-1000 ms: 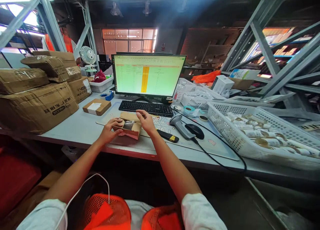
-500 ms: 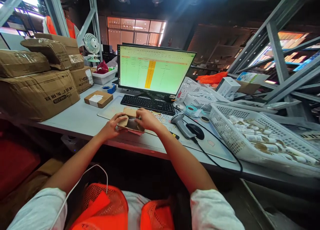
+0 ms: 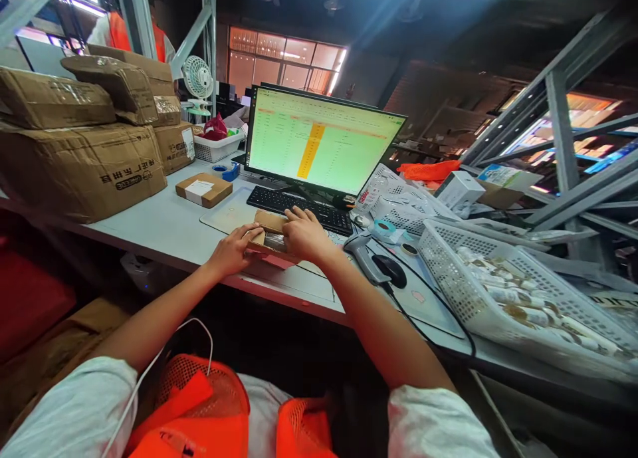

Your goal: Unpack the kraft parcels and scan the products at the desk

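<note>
A small brown cardboard box (image 3: pixel 272 223) sits near the front edge of the desk, its flaps raised and something dark and shiny inside. My left hand (image 3: pixel 234 250) is closed around the box's left side, with the thumb by a side flap. At the right side, my right hand (image 3: pixel 305 233) grips the box wall, its fingers curled over the edge and partly hiding the opening. Just behind the box lies the black keyboard (image 3: pixel 309 209). A flat closed carton (image 3: pixel 204 189) with a white label rests to the left.
A monitor (image 3: pixel 326 142) stands behind the keyboard. Large cartons (image 3: pixel 84 172) are stacked at left. To the right lie a barcode scanner (image 3: pixel 366 260), a black mouse (image 3: pixel 389 270) and a white basket (image 3: pixel 448 272) of small bottles. A blue tape dispenser (image 3: pixel 226 171) sits farther back.
My right hand has shifted from pinching at the box's opening to lying over its right side, fingers reaching farther forward. My left hand keeps its hold. The whole view has turned slightly.
</note>
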Demonstrator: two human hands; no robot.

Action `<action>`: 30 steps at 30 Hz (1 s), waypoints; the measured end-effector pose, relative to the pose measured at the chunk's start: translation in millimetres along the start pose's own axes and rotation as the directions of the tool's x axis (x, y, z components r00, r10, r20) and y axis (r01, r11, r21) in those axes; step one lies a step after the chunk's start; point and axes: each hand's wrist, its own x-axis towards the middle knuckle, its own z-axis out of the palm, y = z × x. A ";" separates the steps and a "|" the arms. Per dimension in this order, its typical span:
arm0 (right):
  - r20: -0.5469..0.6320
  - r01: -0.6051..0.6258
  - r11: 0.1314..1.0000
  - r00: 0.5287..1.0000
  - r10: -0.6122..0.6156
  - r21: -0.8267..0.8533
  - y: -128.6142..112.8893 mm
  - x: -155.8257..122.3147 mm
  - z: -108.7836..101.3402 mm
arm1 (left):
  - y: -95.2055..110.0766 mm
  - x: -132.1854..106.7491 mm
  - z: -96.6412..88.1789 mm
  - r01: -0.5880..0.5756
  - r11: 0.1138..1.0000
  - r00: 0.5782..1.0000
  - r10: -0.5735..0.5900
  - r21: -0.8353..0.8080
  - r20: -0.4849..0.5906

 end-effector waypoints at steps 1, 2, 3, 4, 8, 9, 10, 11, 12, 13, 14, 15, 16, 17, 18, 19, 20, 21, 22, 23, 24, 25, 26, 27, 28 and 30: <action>-0.009 0.024 0.999 1.000 -0.024 -0.034 -3.3 1.1 1.0 | 0.2 -0.5 -0.4 0.008 1.000 1.000 -0.008 0.002 0.002; -0.019 0.049 0.997 0.999 -0.050 -0.056 -6.1 2.5 2.5 | 0.4 -0.9 -0.9 0.016 1.000 1.000 -0.016 0.000 0.005; -0.023 0.069 0.995 0.997 -0.070 -0.065 -8.2 4.3 3.9 | 0.5 -1.1 -1.4 0.019 1.000 1.000 -0.019 -0.007 0.008; -0.014 0.081 0.995 0.997 -0.082 -0.063 -9.2 6.5 4.5 | 0.5 -1.0 -1.9 0.018 1.000 1.000 -0.018 -0.019 0.012; 0.079 0.082 0.995 0.993 -0.086 0.057 -0.2 15.4 -4.5 | -1.6 1.9 -1.9 0.002 0.989 1.000 -0.004 -0.149 -0.011; 0.077 0.082 0.986 0.993 -0.094 0.147 5.2 16.0 -7.9 | -2.8 3.1 -1.1 0.004 0.978 0.999 -0.011 -0.209 -0.034; 0.043 0.078 0.961 0.995 -0.092 0.264 11.4 15.3 -10.4 | -4.0 4.4 0.0 0.009 0.961 0.998 -0.026 -0.278 -0.060; -0.018 0.066 0.916 0.998 -0.064 0.396 18.0 12.9 -10.9 | -5.2 5.8 1.5 0.016 0.938 0.995 -0.048 -0.347 -0.084; -0.089 0.051 0.847 0.996 -0.004 0.529 24.4 8.9 -9.1 | -6.1 7.3 3.4 0.022 0.913 0.992 -0.072 -0.407 -0.107; -0.153 0.036 0.760 0.985 0.084 0.649 30.2 3.4 -4.4 | -6.7 8.8 5.7 0.031 0.893 0.987 -0.097 -0.449 -0.127; -0.191 0.021 0.664 0.964 0.184 0.747 34.6 -3.1 2.9 | -6.8 10.4 8.4 0.043 0.878 0.982 -0.126 -0.476 -0.144; -0.193 0.007 0.563 0.943 0.271 0.826 37.1 -10.2 12.4 | -6.5 12.1 11.4 0.059 0.868 0.974 -0.157 -0.494 -0.160; -0.170 -0.004 0.461 0.927 0.335 0.888 37.3 -17.4 23.6 | -5.8 14.0 14.8 0.075 0.858 0.966 -0.188 -0.509 -0.176; -0.137 -0.010 0.363 0.916 0.378 0.932 35.1 -24.0 35.6 | -5.1 16.0 18.4 0.091 0.845 0.957 -0.219 -0.526 -0.188; -0.108 -0.009 0.279 0.909 0.403 0.960 30.6 -29.3 47.4 | -4.3 18.3 22.1 0.112 0.825 0.948 -0.256 -0.553 -0.189; -0.088 -0.004 0.215 0.905 0.417 0.977 24.2 -33.0 58.5 | -3.7 20.7 25.7 0.140 0.796 0.939 -0.296 -0.589 -0.177; -0.080 0.007 0.169 0.900 0.428 0.986 16.7 -34.7 68.2 | -3.5 23.2 29.1 0.170 0.760 0.930 -0.334 -0.627 -0.152; -0.085 0.025 0.137 0.889 0.450 0.990 9.1 -34.6 76.2 | -3.6 25.7 32.0 0.202 0.722 0.922 -0.367 -0.661 -0.119; -0.098 0.049 0.114 0.872 0.480 0.992 2.0 -32.9 82.3 | -4.0 28.0 34.1 0.234 0.687 0.916 -0.393 -0.688 -0.081; -0.115 0.076 0.098 0.853 0.509 0.992 -3.9 -30.2 86.6 | -4.6 30.2 35.3 0.259 0.658 0.911 -0.410 -0.707 -0.048; -0.134 0.100 0.092 0.835 0.534 0.991 -8.2 -27.3 89.3 | -5.3 31.9 35.5 0.272 0.638 0.909 -0.416 -0.720 -0.025; -0.159 0.120 0.106 0.818 0.553 0.987 -10.9 -24.6 90.8 | -5.9 33.2 34.8 0.275 0.631 0.910 -0.415 -0.725 -0.016; -0.191 0.133 0.143 0.805 0.562 0.981 -12.2 -22.8 91.5 | -6.4 34.0 33.4 0.269 0.637 0.912 -0.409 -0.723 -0.020; -0.230 0.136 0.204 0.797 0.558 0.969 -12.3 -22.1 91.6 | -6.6 34.3 31.4 0.260 0.652 0.917 -0.398 -0.712 -0.029; -0.270 0.131 0.280 0.794 0.545 0.951 -11.8 -22.5 91.4 | -6.4 34.2 29.4 0.251 0.674 0.923 -0.383 -0.695 -0.037; -0.338 0.107 0.426 0.788 0.515 0.899 -10.1 -25.8 90.9 | -5.5 33.2 26.1 0.240 0.715 0.934 -0.354 -0.656 -0.044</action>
